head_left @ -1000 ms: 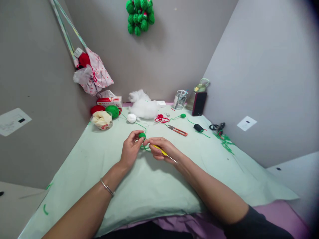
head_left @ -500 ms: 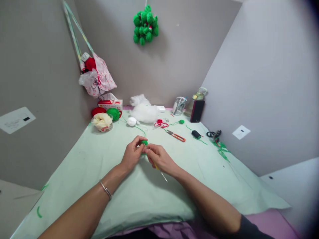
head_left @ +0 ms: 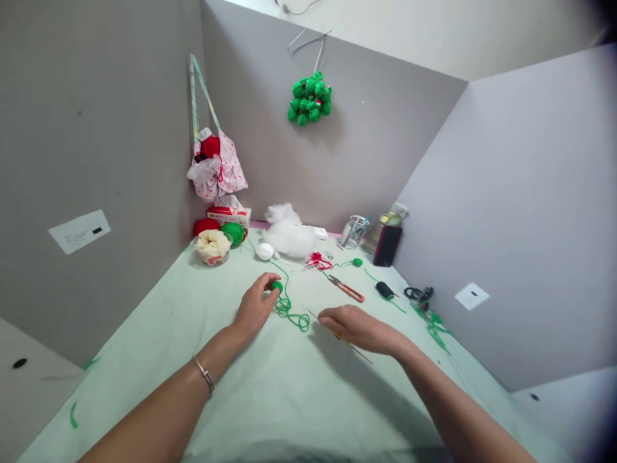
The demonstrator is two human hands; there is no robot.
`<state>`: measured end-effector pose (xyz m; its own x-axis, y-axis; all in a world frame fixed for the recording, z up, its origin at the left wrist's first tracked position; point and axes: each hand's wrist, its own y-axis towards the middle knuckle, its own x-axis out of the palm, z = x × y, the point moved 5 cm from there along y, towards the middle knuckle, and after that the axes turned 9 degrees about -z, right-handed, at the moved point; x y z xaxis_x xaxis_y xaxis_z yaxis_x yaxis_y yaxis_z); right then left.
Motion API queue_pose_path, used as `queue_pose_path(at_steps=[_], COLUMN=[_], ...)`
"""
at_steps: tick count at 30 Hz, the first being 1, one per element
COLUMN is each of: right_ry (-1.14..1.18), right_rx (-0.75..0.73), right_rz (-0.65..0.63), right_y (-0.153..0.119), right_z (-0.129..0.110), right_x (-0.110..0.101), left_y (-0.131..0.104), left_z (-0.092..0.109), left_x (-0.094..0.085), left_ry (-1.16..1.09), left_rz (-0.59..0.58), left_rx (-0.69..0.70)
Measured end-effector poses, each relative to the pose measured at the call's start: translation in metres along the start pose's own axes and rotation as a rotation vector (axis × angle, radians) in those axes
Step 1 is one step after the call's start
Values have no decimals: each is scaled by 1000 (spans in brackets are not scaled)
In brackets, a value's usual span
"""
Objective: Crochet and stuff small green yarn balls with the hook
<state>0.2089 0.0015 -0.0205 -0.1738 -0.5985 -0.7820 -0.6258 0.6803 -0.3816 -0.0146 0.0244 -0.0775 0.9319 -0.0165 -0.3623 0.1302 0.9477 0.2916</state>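
A: Left hand [head_left: 255,305], condition?

B: Half curled. Fingers: parted only for a small green ball [head_left: 276,287], pinched between thumb and fingertips. Ball's place: mid-cloth [head_left: 289,402], at the left edge of some loose green yarn [head_left: 282,307].

A: Right hand [head_left: 355,325]?

B: Well apart from the ball, to the right of the loops. Fingers: folded snugly round a hook [head_left: 339,335] with a yellow handle. Thin shaft at both ends, front tip near the outermost loop. Touching or not: cannot tell.

A: Step in hand, and how best done?

B: By the look of it, steadying the ball beside slack yarn, hook at the ready. Left: pinch lightly, enough to prevent rolling, without squashing. Middle: spread the loops flat, free of crossings, for feeding without a tug. Right: carry the hook low and level, tip clear of the loops, to avoid a snag. Also steer wide of the snips [head_left: 354,294], just beyond the knuckles.

A: Appearance of the small green ball?

B: Rounded, bright green, partly hidden behind fingers. Stitches: too small to make out. Lifted or resting on the cloth: cannot tell. Matches in colour the loops just beside, to the right.
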Motion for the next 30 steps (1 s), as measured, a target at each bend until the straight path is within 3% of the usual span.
queue_pose_path(at_steps=[4,7,10,14,17,20,24,30], right_ry=[-203,-287,-340,-375,-364,-293,-90,276], right_rx=[164,179,171,114,70,51,66,10], right_rz=[153,214,339,574,724,790,803,866], right_y=[2,34,90,173,225,260,276,247], right_z=[37,43,29,-9,-37,-50,-41,-24], right_x=[-39,-68,-99,-137,-153,-158,-171,-234], left_y=[-1,-3,-4,-6,-7,-8,-8,-8], left_z=[-4,-4,-3,0,4,10,17,24], left_x=[10,17,21,22,23,23,18,5], left_ry=[78,141,188,200,182,151,80,-111], left_rz=[-77,-135,-179,-211,-225,-212,-139,25], left_rx=[-43,-54,-47,-31,-13,0,-13,-32])
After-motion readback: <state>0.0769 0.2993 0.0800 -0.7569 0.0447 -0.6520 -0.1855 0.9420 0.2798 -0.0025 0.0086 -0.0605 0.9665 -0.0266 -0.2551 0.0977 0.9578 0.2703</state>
